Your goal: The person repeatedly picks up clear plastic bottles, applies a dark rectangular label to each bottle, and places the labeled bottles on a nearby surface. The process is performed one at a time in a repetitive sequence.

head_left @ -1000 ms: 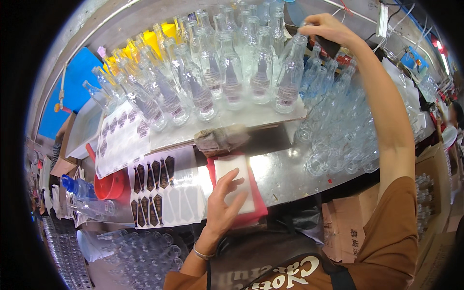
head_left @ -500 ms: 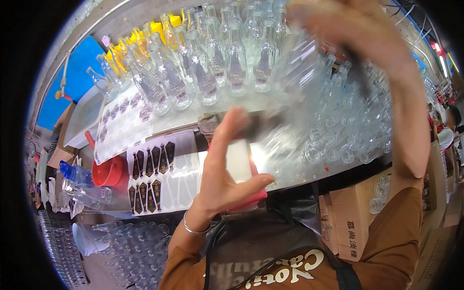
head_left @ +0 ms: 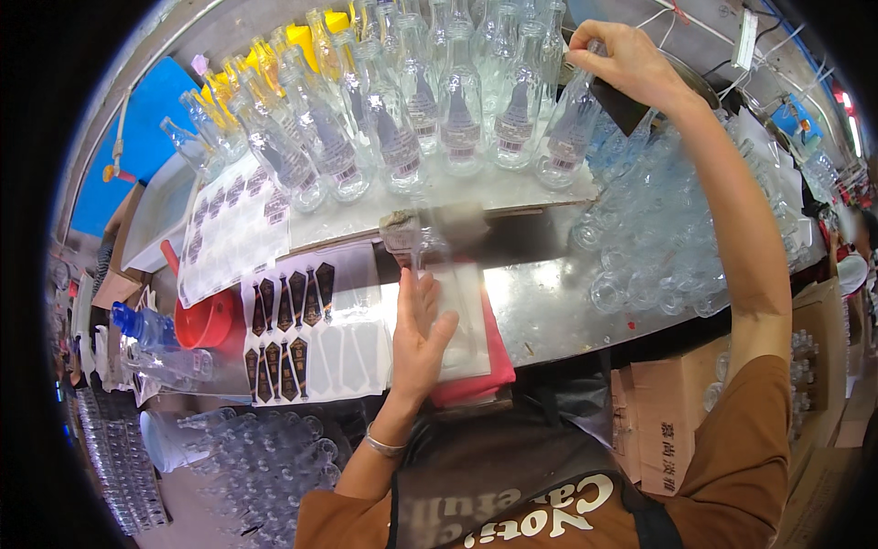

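Note:
My right hand (head_left: 631, 66) pinches the neck of a clear glass bottle (head_left: 569, 137) that stands upright at the right end of the front row. A label with a barcode shows on its side. My left hand (head_left: 421, 334) is raised over a white pad (head_left: 462, 352), its thumb apart from the stretched fingers, and nothing shows in its palm. Just beyond its fingertips sits a worn, grey-topped block (head_left: 399, 236), partly smeared by blur. Left of that hand lies a sheet of dark tie-shaped stickers (head_left: 293, 297), some of its places bare.
Several labelled bottles (head_left: 460, 114) stand in rows at the back. Unlabelled bottles (head_left: 677, 220) lie piled on the right. A sheet of clear labels (head_left: 233, 229), a red dipper (head_left: 203, 322) and a plastic bottle (head_left: 165, 348) are on the left. A carton (head_left: 658, 416) stands below the table edge.
My right hand has brought the blurred bottle to the back row, where it now stands upright. My left hand has lowered toward the pad.

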The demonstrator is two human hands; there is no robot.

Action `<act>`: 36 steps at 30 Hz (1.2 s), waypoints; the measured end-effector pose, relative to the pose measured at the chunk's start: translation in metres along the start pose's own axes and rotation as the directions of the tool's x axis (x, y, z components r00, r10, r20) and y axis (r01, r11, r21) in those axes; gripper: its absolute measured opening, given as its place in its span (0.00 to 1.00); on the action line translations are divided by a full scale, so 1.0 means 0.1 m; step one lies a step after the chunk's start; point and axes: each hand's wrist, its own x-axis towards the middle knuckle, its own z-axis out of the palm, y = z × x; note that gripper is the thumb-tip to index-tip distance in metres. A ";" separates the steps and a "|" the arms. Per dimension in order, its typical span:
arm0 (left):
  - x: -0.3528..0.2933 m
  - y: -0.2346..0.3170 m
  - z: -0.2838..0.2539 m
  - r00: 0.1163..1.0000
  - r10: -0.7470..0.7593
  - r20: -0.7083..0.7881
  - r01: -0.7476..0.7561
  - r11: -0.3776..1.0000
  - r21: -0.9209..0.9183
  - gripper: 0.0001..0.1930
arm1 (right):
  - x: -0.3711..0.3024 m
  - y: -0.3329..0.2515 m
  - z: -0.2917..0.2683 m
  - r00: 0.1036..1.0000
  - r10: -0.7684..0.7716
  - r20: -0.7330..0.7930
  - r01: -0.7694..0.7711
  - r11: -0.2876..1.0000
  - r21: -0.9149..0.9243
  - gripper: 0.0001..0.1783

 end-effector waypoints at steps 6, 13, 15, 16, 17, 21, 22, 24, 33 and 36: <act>0.05 0.01 0.08 0.998 0.064 -0.006 -0.063 0.997 0.042 0.42 | 0.33 0.33 0.11 0.995 -0.079 -0.060 0.080 0.997 0.019 0.15; 0.02 -0.03 0.14 0.995 0.092 -0.038 -0.088 0.991 0.106 0.36 | 0.61 0.54 0.29 0.998 0.016 -0.061 -0.015 1.000 0.020 0.17; 0.06 -0.10 0.13 0.993 0.119 0.002 -0.118 0.979 0.166 0.36 | 0.50 0.39 0.03 1.000 -0.020 0.019 0.020 1.000 -0.002 0.22; 0.05 -0.08 0.12 0.996 0.093 -0.005 -0.091 0.986 0.139 0.36 | 0.47 0.29 -0.02 1.000 -0.026 0.008 0.027 0.998 -0.052 0.25; 0.07 -0.06 0.17 0.997 0.079 0.013 -0.080 0.993 0.082 0.37 | 0.37 0.16 -0.19 1.000 -0.022 -0.006 0.021 0.990 -0.141 0.29; 0.02 -0.03 0.07 0.996 0.085 -0.031 -0.081 0.991 0.109 0.39 | -0.34 -0.99 -0.32 0.983 -0.014 -0.183 0.029 0.996 0.083 0.29; 0.01 -0.02 0.04 0.993 0.110 -0.045 -0.105 0.988 0.114 0.40 | -0.60 -1.21 -0.32 0.990 -0.013 -0.137 0.041 0.978 0.202 0.25; -0.06 0.06 -0.02 0.984 0.141 -0.105 -0.125 0.982 0.143 0.46 | -1.14 -1.41 0.03 0.999 -0.019 -0.035 0.034 0.864 0.503 0.18; -0.37 0.03 -0.19 0.949 0.248 0.197 -0.314 0.669 0.673 0.50 | -2.28 -1.74 1.42 0.961 0.150 0.232 -0.276 0.591 0.758 0.26; -0.41 0.18 -0.09 0.922 0.356 0.152 -0.349 0.595 0.724 0.46 | -2.24 -1.77 1.38 0.922 0.138 0.362 -0.384 0.443 0.810 0.27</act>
